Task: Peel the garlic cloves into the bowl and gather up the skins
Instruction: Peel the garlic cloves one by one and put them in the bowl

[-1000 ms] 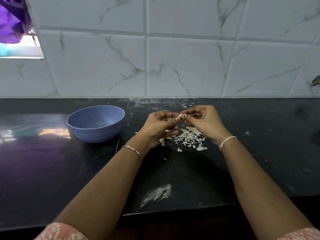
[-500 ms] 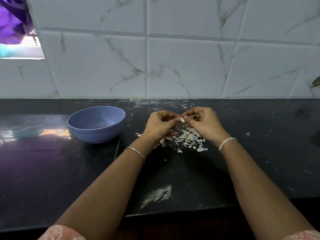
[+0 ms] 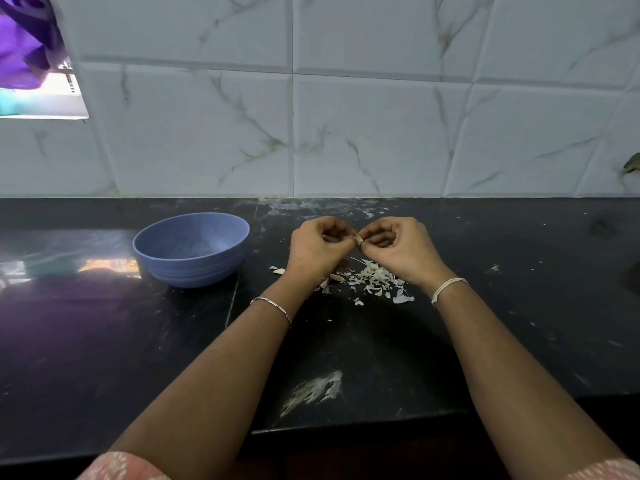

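**Both hands on one clove, above the skin pile**

Left hand (image 3: 318, 247): raised off the table (image 3: 104, 341), back of the hand towards the camera, fingers curled inward, thumb and fingertips pinching the left end of a garlic clove (image 3: 358, 239). A thin metal bracelet (image 3: 273, 306) sits on this wrist.

Right hand (image 3: 398, 249): at the same height, fingers likewise curled, thumb and forefinger pinching the right end of the same clove. A pale thread band (image 3: 448, 289) circles this wrist. The two hands meet at the fingertips, with the clove between them and only a small pale part of it showing.

Both forearms reach in over the near edge of the table, with patterned pink sleeves (image 3: 121, 467) at the bottom of the view.

The clove is held above the middle of the table, nearer the far edge. Directly below it, loose skins (image 3: 370, 282) lie scattered on the dark surface, partly hidden by both hands.

The blue bowl (image 3: 192, 249) stands upright left of the hands, apart from them. Its contents cannot be made out.

Other findings: a whitish smear (image 3: 317, 389) near the near edge, between the forearms; a tiled wall (image 3: 346, 116) along the far edge; purple cloth (image 3: 24, 39) at the upper left corner of the view.
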